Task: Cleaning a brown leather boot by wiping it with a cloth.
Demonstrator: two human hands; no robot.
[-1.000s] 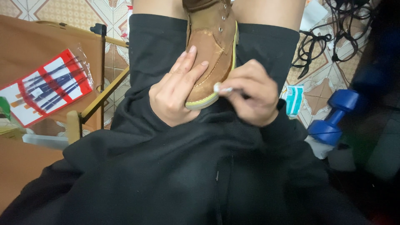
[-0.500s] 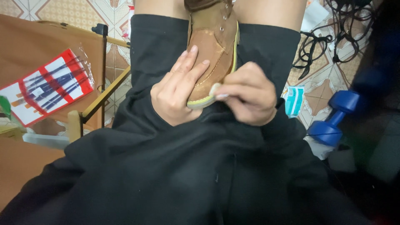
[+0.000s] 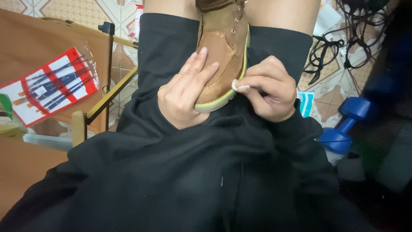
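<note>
Pinching white swab point(image 3: 235, 85), right hand point(image 3: 268, 88) against shoe point(image 3: 223, 56).

A person wears a loose black top with long sleeves point(image 3: 296, 141) reaching the wrists, and black shorts point(image 3: 167, 47) ending above bare knees. Pale lint specks dot the dark fabric, and a short seam runs down the top's front. Both hands point(image 3: 184, 92) are bare, without rings or gloves.

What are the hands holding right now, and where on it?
The left hand grips the brown shoe at its toe, fingers laid over the top. The right hand pinches a small white swab-like piece against the toe's sole edge.
</note>
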